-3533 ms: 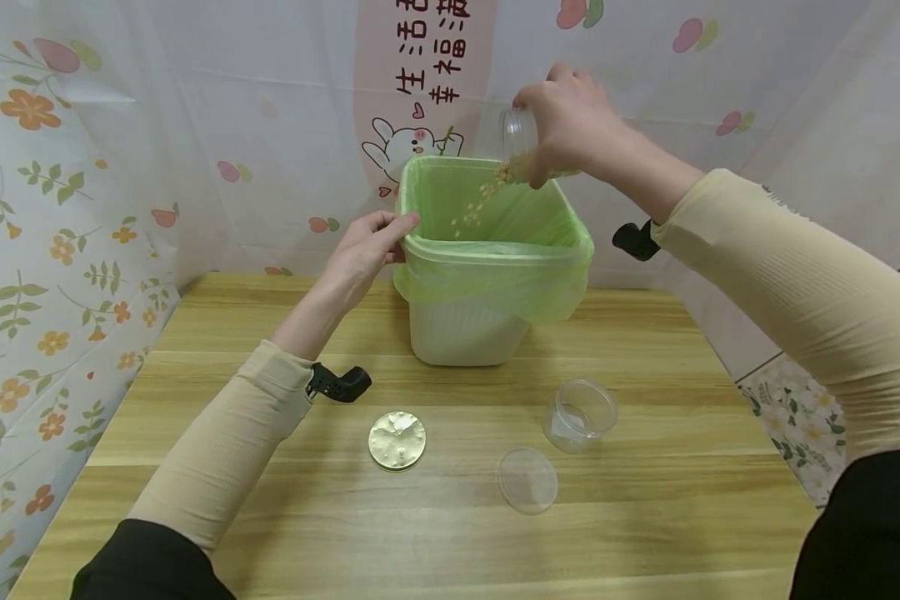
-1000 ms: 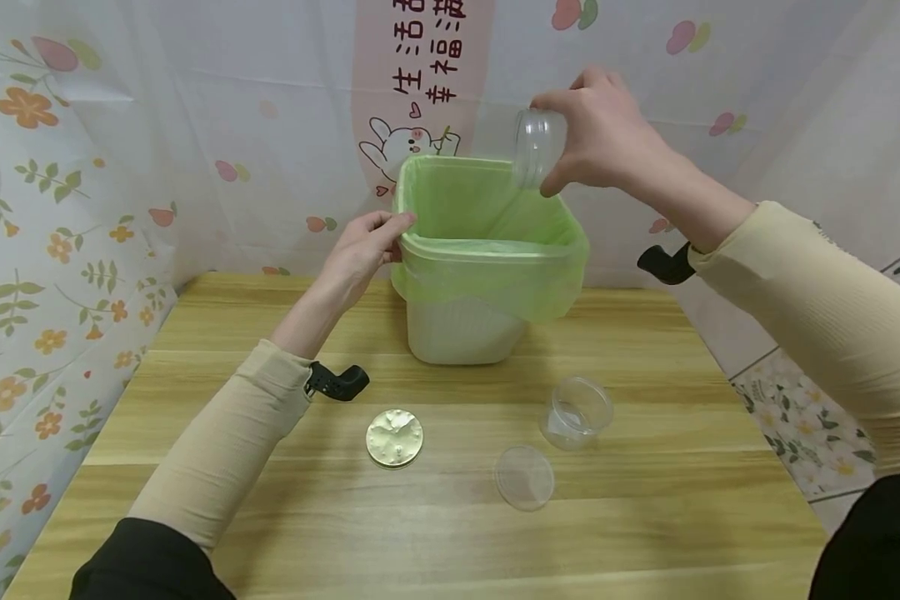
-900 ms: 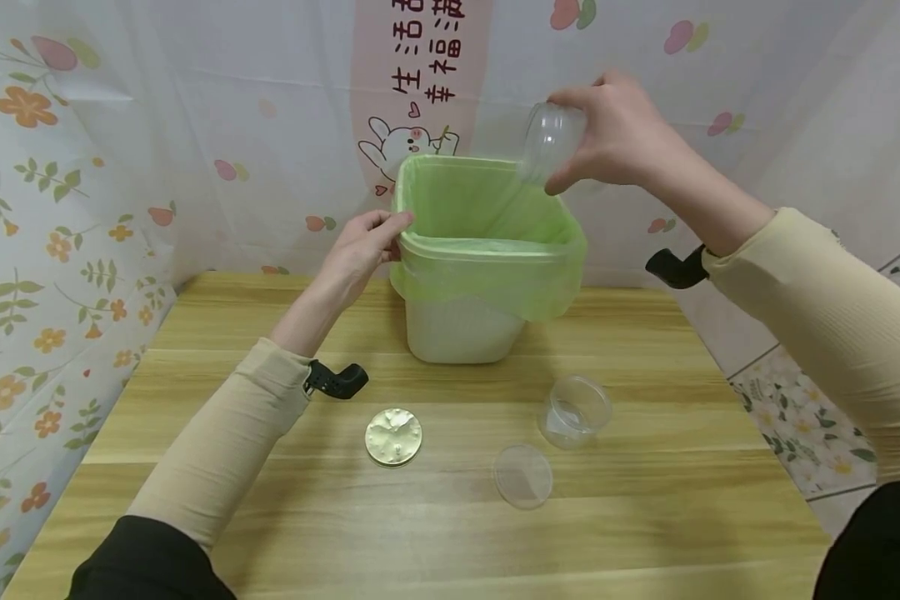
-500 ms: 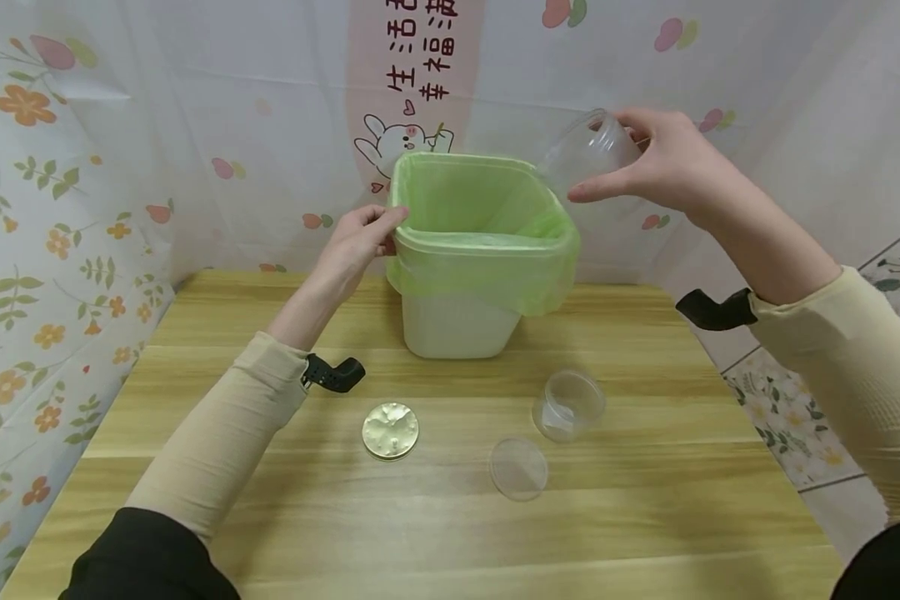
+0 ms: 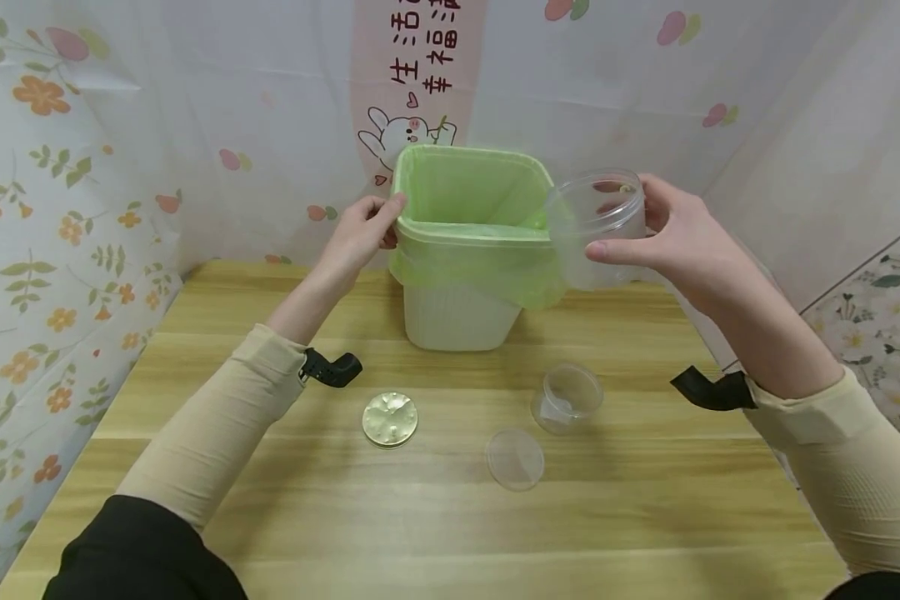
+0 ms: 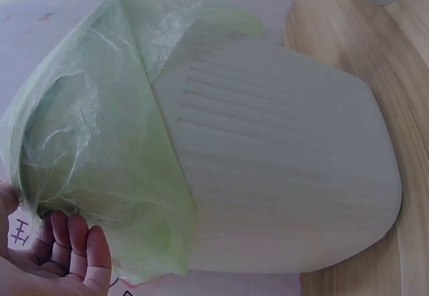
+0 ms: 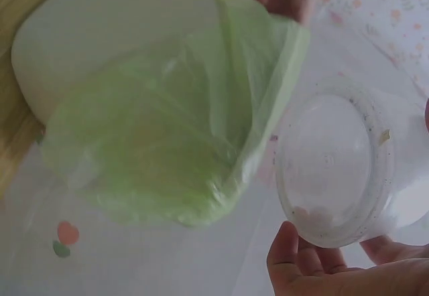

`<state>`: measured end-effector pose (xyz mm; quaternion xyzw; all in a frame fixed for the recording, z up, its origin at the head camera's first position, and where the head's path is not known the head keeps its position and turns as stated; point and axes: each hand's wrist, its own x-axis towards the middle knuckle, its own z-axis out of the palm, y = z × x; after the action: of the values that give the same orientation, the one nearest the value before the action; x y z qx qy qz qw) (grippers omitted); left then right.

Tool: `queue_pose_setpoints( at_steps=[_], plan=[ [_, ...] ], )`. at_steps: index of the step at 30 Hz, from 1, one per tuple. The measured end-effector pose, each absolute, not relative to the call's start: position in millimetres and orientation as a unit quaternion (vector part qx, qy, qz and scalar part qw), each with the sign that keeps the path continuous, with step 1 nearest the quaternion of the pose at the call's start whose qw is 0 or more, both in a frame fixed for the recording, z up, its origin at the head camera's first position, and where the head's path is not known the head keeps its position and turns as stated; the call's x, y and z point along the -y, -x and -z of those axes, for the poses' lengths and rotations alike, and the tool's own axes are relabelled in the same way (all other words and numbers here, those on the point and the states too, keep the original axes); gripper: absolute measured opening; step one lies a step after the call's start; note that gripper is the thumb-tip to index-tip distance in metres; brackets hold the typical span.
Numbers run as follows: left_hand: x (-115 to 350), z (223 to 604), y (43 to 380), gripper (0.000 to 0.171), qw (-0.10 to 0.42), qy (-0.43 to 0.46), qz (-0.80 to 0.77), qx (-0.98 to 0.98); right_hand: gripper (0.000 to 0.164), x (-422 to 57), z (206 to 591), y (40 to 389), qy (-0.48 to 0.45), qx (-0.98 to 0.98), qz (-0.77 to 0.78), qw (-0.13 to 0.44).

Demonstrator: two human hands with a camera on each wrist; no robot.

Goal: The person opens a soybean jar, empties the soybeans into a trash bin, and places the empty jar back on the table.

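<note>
At the back of the table stands a white trash bin (image 5: 457,321) with a light green bag (image 5: 487,265) folded over its rim. My left hand (image 5: 360,233) pinches the bin's left rim and the bag between thumb and fingers. In the left wrist view, the fingers curl at the bag's edge. Just right of the bin, my right hand (image 5: 693,237) holds a clear plastic jar (image 5: 596,229) around its side, nearly upright and off the table. The right wrist view shows dark specks near the jar's base and a small yellowish bit (image 7: 385,136).
On the wooden table (image 5: 435,533) lie a gold foil-like disc (image 5: 390,419) and a clear round lid (image 5: 515,460). A small clear cup (image 5: 567,400) stands nearby, something whitish in it. A patterned curtain (image 5: 285,100) hangs behind the bin.
Earlier, small pale grains poured from the tilted jar into the bin. The right hand has since moved right and lower, turning the jar nearly upright. The left hand keeps its hold on the rim.
</note>
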<state>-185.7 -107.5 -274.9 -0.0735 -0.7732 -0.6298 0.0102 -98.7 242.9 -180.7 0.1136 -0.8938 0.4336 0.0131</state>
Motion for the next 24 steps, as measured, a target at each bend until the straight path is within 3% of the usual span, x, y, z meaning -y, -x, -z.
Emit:
queue_pose_setpoints(
  at_steps=[13, 24],
  plan=[
    [115, 277, 173, 0.041, 0.014, 0.064, 0.635, 0.77, 0.076, -208, 267, 82, -0.204, 0.816, -0.537, -0.063],
    [129, 292, 143, 0.038, 0.05, 0.081, 0.626, 0.774, 0.087, -181, 344, 71, -0.235, 0.818, -0.512, -0.118]
  ],
)
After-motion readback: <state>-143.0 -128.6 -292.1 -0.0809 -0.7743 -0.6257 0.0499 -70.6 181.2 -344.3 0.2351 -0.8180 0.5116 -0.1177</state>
